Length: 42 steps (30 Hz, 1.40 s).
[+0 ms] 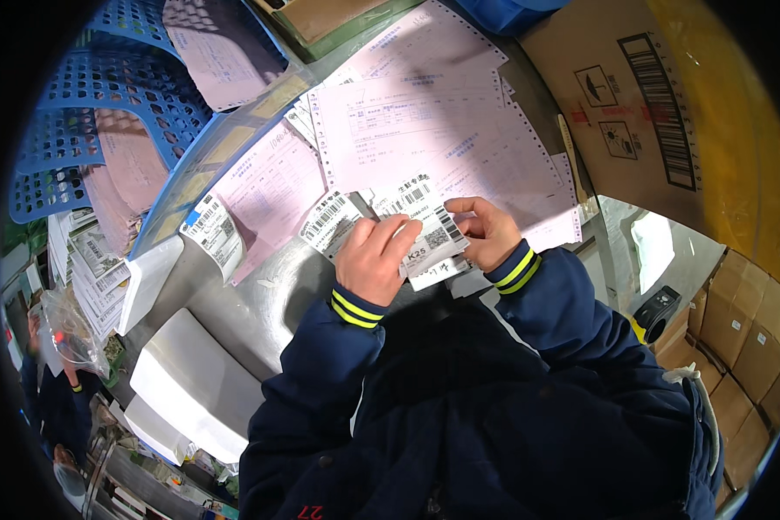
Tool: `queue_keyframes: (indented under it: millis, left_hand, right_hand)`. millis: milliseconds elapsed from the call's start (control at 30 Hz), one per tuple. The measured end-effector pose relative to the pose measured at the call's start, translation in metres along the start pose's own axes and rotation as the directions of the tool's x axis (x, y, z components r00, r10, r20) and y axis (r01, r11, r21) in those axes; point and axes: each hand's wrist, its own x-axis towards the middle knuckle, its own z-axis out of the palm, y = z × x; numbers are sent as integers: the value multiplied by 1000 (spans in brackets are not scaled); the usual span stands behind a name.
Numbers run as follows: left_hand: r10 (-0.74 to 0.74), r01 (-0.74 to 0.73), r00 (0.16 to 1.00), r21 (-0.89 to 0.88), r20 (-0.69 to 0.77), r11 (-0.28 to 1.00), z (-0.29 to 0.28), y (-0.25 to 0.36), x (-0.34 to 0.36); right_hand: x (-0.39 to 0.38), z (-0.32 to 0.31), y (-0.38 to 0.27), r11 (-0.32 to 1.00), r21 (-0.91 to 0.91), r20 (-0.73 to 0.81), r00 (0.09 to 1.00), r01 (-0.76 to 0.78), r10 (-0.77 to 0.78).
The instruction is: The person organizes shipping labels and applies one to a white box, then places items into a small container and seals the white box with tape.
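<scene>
My left hand [371,258] is closed on white barcode labels [423,231] at the metal table's near edge, fingers lying over their face. My right hand [487,232] pinches the right edge of the same labels, index finger and thumb curled round it. Another barcode label [328,217] lies under and left of my left hand. Pink printed forms [416,121] are spread in overlapping sheets just beyond both hands. A loose white label [212,234] rests on a pink sheet to the left.
Blue perforated trays [113,61] with pink papers stand upper left, white paper stacks [191,377] lower left. A large carton [602,104] is at upper right, stacked boxes [737,321] at lower right, a black device [657,308] nearby. Another person [56,416] works at far left.
</scene>
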Motion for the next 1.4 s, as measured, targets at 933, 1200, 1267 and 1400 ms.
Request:
queue_keyframes:
  millis: [933,1200,1267,1400]
  left_hand:
    - [13,-62,984,269,180,961,-18,19,14]
    - [-428,280,883,-948,193,152,-94,44,8]
    - [-524,302,819,-952,235,44,-97,46,2]
    - [-679,236,717,-971,160,21,-102,50,-20]
  right_hand:
    - [-62,-55,-52,999,49,-157,987,23,-15]
    - [-53,5,-80,977,160,150,975,138,-163]
    - [-50,26,-82,975,173,236,955,139,-178]
    - [-53,56,-84,987,88,361,920,132,-155]
